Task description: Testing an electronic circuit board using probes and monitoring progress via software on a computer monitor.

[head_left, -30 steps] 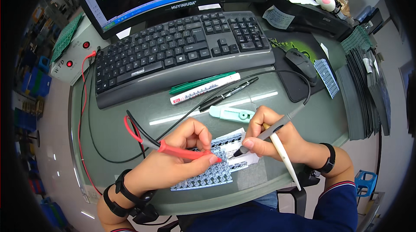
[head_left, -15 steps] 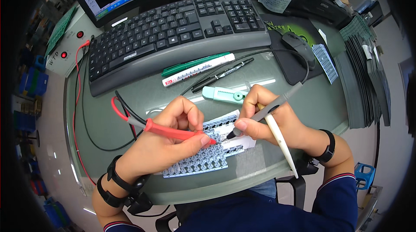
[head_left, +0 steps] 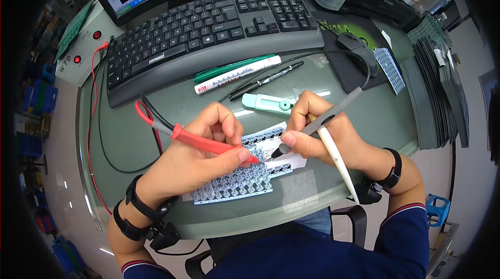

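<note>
My left hand [head_left: 195,162] is closed around a red test probe [head_left: 205,142], whose tip points down at a panel of small white circuit boards [head_left: 237,182]. In my right hand [head_left: 338,141] is a grey test probe [head_left: 341,106] with a black tip, close to the red one. A cream tapered stick [head_left: 337,163] is also tucked in that hand, its thin end toward me. Whether either tip touches the panel, I cannot tell. Under the panel's right side lie a white paper [head_left: 296,161] and a further board strip [head_left: 265,134].
Beyond my hands lie a mint utility knife [head_left: 268,103], a white marker [head_left: 237,75], a green pen [head_left: 208,75] and a black pen [head_left: 265,80]. A keyboard [head_left: 208,34] and mouse [head_left: 357,52] stand farther back. The red lead [head_left: 91,138] runs to a white box [head_left: 83,50].
The whole view has shifted slightly, with the table appearing a bit higher. Both hands keep their hold, and the probe tips stay close together by the panel.
</note>
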### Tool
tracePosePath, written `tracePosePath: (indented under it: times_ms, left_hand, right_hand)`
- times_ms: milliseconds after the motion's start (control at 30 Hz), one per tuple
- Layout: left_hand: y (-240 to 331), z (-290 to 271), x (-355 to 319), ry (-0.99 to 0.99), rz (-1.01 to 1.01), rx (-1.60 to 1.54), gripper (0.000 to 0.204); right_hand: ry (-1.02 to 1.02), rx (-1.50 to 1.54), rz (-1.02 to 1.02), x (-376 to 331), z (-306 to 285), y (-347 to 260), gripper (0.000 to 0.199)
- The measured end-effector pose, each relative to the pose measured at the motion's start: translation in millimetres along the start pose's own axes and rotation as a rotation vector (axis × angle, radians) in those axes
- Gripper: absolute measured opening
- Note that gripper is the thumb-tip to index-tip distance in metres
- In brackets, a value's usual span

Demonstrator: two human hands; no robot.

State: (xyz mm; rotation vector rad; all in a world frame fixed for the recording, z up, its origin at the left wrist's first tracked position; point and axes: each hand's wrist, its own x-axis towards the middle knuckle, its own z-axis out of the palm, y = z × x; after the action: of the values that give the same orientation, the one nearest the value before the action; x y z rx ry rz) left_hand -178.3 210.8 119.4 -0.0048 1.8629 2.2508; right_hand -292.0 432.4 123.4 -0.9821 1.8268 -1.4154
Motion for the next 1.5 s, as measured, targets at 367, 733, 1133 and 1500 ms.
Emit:
tracePosePath:
  times_ms: [367,733,1133,1500]
  left_hand:
    - [0,2,0,-0.044,0.017,0.039,0.030]
    - [2,4,-1,-0.037,0.005,0.068,0.030]
    - [0,1,0,-0.035,0.018,-0.021,0.025]
    - [-1,1,1,-0.010,-0.007,-0.057,0.026]
  right_hand:
    - [0.003,-0.032,0.006,-3,2,-3,0.029]
    - [0.019,-0.055,-0.028,-3,2,-2,0.030]
    - [0.036,0.009,0.010,-3,2,1,0.028]
    - [0.029,-0.034,-0.029,-2,2,2,0.027]
